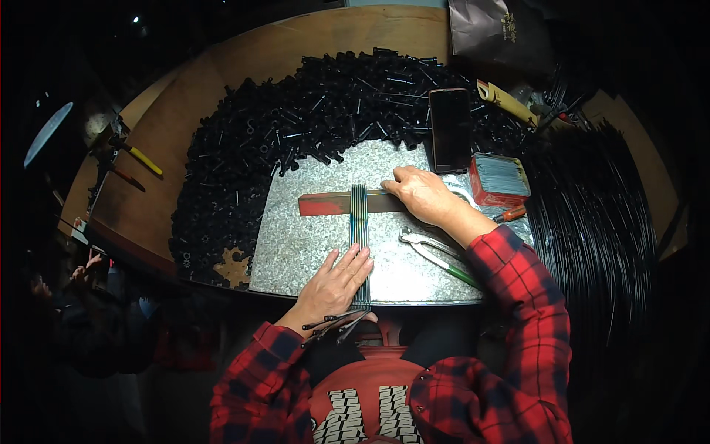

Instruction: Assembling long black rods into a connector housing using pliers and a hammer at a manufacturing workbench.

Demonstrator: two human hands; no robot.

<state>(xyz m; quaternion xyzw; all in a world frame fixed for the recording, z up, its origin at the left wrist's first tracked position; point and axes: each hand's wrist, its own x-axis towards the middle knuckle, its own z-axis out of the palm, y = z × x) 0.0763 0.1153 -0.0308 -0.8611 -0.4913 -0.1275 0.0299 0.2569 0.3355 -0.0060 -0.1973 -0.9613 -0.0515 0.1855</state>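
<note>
My left hand lies over a row of thin dark rods, fingers stretched across them and the thumb partly hidden underneath. The rods run side by side over a long rectangular bar, worn red and brown. Their black near ends fan out beyond the board's near edge, by my left wrist. My right hand is closed at the bar's right part, fingertips at its far edge. A thin pale strip shows by those fingertips; what they pinch is hidden. Pliers with green-and-white handles lie below my right hand.
A speckled stone board sits on a wooden tabletop. Black small parts heap around its far and left sides. On the right are a phone, a red box of thin pieces, an orange-handled tool and long black rods.
</note>
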